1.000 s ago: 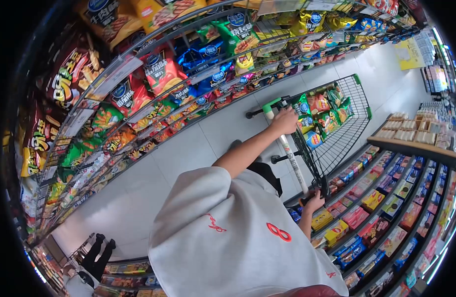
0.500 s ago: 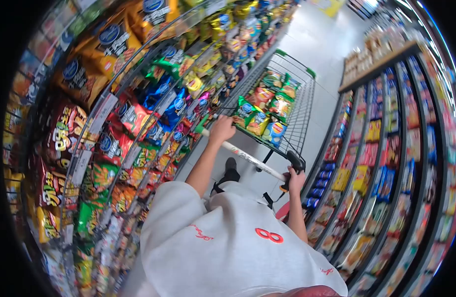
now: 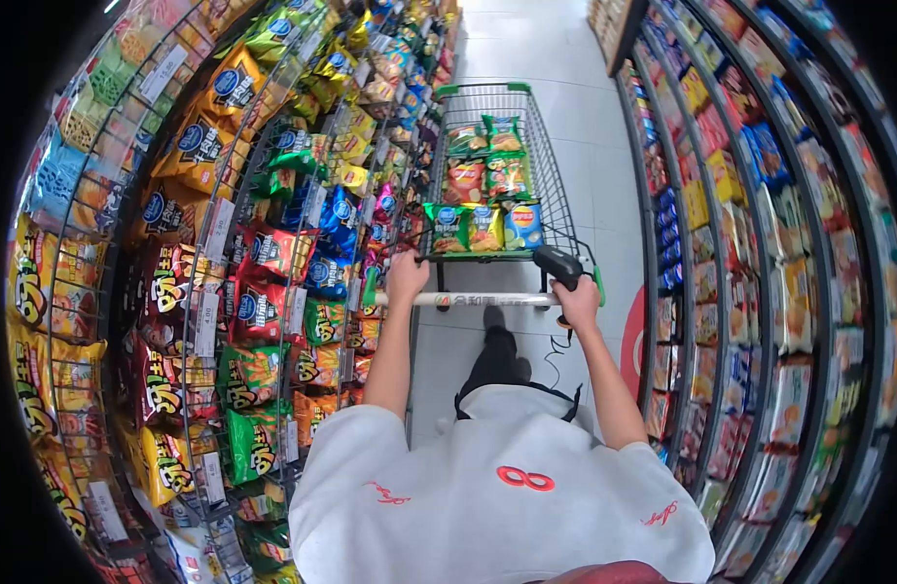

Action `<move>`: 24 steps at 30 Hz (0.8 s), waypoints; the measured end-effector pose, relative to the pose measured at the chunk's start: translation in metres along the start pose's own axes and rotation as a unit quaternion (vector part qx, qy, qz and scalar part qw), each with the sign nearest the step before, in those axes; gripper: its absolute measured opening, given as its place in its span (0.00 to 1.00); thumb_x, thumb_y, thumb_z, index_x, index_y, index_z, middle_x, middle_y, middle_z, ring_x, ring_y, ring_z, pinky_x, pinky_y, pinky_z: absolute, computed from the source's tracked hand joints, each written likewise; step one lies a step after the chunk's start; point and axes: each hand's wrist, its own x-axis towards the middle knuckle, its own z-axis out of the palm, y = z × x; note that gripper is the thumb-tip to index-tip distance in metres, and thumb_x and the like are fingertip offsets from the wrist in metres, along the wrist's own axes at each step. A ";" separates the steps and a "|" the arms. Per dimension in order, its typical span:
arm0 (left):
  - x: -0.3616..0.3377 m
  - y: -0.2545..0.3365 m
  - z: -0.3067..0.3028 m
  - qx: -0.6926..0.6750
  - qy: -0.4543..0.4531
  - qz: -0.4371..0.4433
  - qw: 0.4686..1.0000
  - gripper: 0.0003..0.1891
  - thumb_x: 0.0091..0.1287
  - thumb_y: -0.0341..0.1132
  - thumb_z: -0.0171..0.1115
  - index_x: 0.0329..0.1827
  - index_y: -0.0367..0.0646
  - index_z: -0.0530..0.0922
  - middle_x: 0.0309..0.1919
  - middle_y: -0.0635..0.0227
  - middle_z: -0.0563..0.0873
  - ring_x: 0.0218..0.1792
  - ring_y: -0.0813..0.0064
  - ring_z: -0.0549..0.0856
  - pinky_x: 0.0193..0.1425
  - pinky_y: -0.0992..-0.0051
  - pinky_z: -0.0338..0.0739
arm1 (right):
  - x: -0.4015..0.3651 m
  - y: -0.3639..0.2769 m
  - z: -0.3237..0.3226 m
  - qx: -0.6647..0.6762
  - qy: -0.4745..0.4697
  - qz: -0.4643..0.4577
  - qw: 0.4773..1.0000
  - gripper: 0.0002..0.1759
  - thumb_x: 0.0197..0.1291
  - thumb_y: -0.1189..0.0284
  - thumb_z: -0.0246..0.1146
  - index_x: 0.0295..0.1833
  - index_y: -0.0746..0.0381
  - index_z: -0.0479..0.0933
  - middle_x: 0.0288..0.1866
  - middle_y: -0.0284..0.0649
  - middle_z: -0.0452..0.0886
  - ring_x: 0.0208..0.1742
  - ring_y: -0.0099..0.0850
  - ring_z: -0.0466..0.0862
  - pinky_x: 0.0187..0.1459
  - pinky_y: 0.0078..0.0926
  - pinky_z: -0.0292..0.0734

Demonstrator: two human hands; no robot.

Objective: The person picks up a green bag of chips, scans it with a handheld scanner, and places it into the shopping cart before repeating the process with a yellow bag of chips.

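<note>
Both my hands are at the white push handle (image 3: 492, 300) of a wire shopping cart (image 3: 557, 190) in front of me. My left hand (image 3: 407, 279) is closed around the handle's left end. At the right end, my right hand (image 3: 578, 302) is closed on a black handheld scanner (image 3: 557, 263), resting against the handle; its fingers are partly hidden. A dark cord (image 3: 556, 362) hangs below that hand. Several chip bags lie in the cart, among them a green bag (image 3: 449, 227), a yellow bag (image 3: 484, 228) and a blue bag (image 3: 522, 226) nearest me.
A snack shelf (image 3: 215, 234) full of chip bags runs close along the left, near the cart's side. On the right stands another shelf (image 3: 726, 282) of packaged goods. Pale tiled floor (image 3: 526, 49) stretches ahead between them. A red floor marking (image 3: 631, 341) lies at right.
The view has turned, so the cart and aisle now run straight ahead instead of slanting to the upper right. Both hands keep their places on the handle and scanner.
</note>
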 end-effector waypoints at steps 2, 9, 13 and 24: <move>-0.033 -0.013 -0.008 0.008 0.000 -0.001 1.000 0.19 0.64 0.44 0.63 0.51 0.40 0.82 0.50 0.53 0.85 0.58 0.51 0.80 0.62 0.54 0.76 | -0.037 -0.002 -0.001 0.007 0.006 -0.004 1.000 0.25 0.48 0.52 0.73 0.34 0.67 0.84 0.26 0.53 0.84 0.32 0.52 0.85 0.40 0.48 0.79; -0.121 -0.066 -0.001 0.000 -0.003 0.046 0.999 0.16 0.64 0.42 0.62 0.47 0.40 0.81 0.48 0.54 0.84 0.58 0.51 0.78 0.61 0.53 0.75 | -0.142 0.004 -0.018 0.001 0.012 -0.011 1.000 0.23 0.47 0.54 0.74 0.33 0.66 0.85 0.22 0.49 0.83 0.28 0.46 0.86 0.35 0.42 0.78; -0.183 -0.074 -0.014 0.004 -0.007 0.035 0.999 0.16 0.63 0.42 0.62 0.47 0.40 0.81 0.48 0.54 0.84 0.57 0.51 0.78 0.60 0.53 0.75 | -0.194 0.015 -0.026 0.046 -0.005 0.031 0.998 0.19 0.47 0.56 0.73 0.31 0.63 0.85 0.20 0.43 0.84 0.25 0.40 0.86 0.34 0.38 0.79; -0.313 -0.150 -0.025 -0.002 -0.005 0.093 0.996 0.16 0.68 0.41 0.60 0.48 0.36 0.81 0.48 0.52 0.81 0.61 0.49 0.76 0.60 0.51 0.75 | -0.351 0.010 -0.030 0.079 -0.006 0.088 0.993 0.15 0.53 0.61 0.69 0.35 0.63 0.86 0.24 0.39 0.87 0.26 0.29 0.87 0.33 0.28 0.80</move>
